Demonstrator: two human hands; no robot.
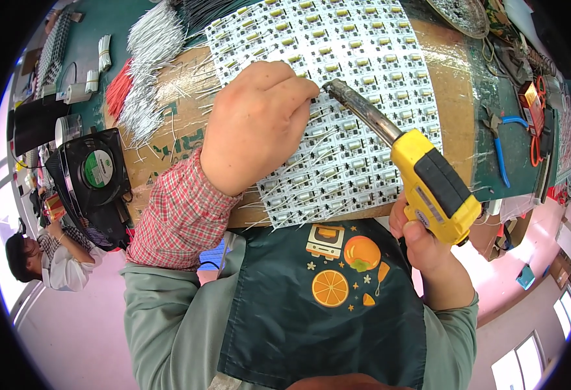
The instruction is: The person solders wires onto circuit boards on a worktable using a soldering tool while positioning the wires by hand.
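Observation:
A white panel of many small circuit boards (pixel 389 62) lies on the bench, each with dark chips and a yellowish part. Thin white wires (pixel 321 140) stick out from the boards on its left and near side. My left hand (pixel 259 117) is closed in a pinch over the panel; what its fingertips hold is hidden. My right hand (pixel 422 240) grips a yellow and black soldering gun (pixel 435 185) from below. The gun's dark metal tip reaches up and left, ending close beside my left fingertips.
At the left lie bundles of white wires (pixel 152 58) and red wires (pixel 118 91), near a black fan (pixel 93 169). Blue-handled cutters (pixel 500 149) and red-handled scissors (pixel 536 149) lie at the right. A metal dish (pixel 464 16) stands at the back right. Another person (pixel 51 253) sits far left.

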